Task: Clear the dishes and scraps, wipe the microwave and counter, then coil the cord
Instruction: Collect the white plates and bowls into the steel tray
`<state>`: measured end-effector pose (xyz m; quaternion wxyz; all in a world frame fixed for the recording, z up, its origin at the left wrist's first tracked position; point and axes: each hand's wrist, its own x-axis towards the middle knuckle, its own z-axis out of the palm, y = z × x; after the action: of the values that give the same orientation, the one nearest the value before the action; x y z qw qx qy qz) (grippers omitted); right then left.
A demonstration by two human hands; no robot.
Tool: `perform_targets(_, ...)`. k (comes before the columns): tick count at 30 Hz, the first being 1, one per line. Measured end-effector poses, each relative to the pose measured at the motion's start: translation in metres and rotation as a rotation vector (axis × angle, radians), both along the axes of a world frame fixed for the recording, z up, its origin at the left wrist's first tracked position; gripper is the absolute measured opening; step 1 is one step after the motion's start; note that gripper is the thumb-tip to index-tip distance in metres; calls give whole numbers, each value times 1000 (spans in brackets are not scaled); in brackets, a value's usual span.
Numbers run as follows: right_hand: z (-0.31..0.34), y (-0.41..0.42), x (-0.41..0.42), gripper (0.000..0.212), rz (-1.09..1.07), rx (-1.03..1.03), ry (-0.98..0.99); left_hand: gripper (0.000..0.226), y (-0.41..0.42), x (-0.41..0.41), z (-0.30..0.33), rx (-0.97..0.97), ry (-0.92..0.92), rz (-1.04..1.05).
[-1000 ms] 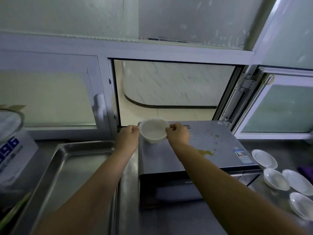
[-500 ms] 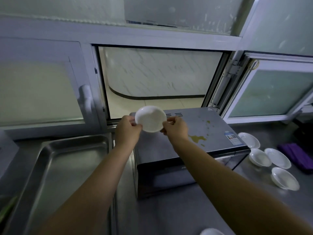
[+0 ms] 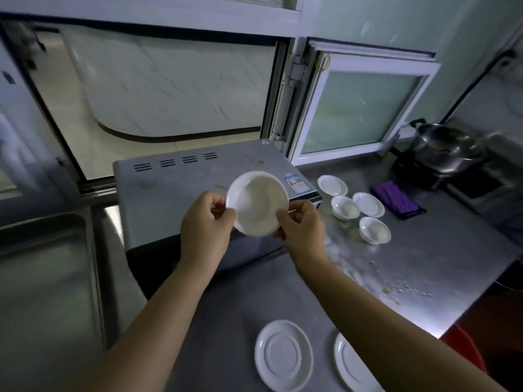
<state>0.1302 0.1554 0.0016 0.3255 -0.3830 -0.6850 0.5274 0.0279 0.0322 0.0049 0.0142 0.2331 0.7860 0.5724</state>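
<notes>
You're clearing dishes, both hands, left (image 3: 205, 230) and right (image 3: 301, 230), gripping the white bowl (image 3: 257, 203) above the microwave (image 3: 175, 193); next, it's needing a clear landing spot.

A steel tray (image 3: 42, 278) lay left of everything, at the counter's edge. Behind stood an open hatch (image 3: 158, 89), and to its right a frosted window (image 3: 359, 111) hung ajar. A steel pot (image 3: 444, 142) sat on a dark stove (image 3: 478, 176) in the far right corner. A red bucket (image 3: 467, 355) showed below the counter's near right edge.
</notes>
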Motion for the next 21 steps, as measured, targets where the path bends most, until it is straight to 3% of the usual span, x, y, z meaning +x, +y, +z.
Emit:
perform_targets(4,-23,45,52,13,-22,-7,-2,13,48,42,-15,-70,26,-35)
perform_targets(11,-75,172,130,14,-6,-76,-42,14,141,110,-50,-203,-103,-33)
perform_targets(17,-141,308,175,10,-207,-132,-371,11,197,148,-93,-305,-347,6)
perform_targets(21,-169,375,182,25,-307,-93,-569,12,219,162,-112,-268,-481,88)
